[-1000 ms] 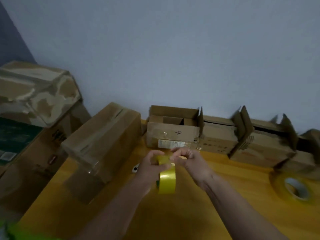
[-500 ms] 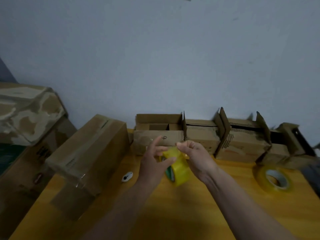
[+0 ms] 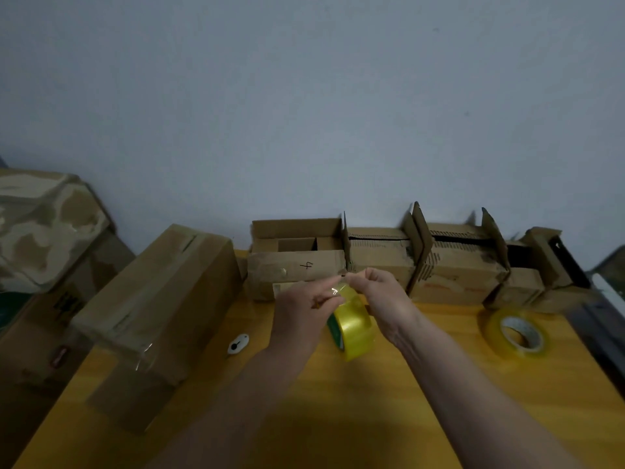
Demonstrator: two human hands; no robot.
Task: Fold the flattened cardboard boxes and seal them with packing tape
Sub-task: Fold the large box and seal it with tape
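step: both hands work the tape roll (image 3: 353, 328), held above the bench (image 3: 389, 418)
left hand (image 3: 301, 311): fingers pinch roll's top
right hand (image 3: 384, 299): fingertips pinched on tape end
advice: peel slowly, keep strip flat
boxes (image 3: 375, 262): row at wall, flaps up; first open, contents not visible
taped box (image 3: 159, 309): left, closed

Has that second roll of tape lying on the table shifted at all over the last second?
No. The spare tape roll lies flat on the yellow table just in front of the rightmost open boxes, as before; only the camera view moved.
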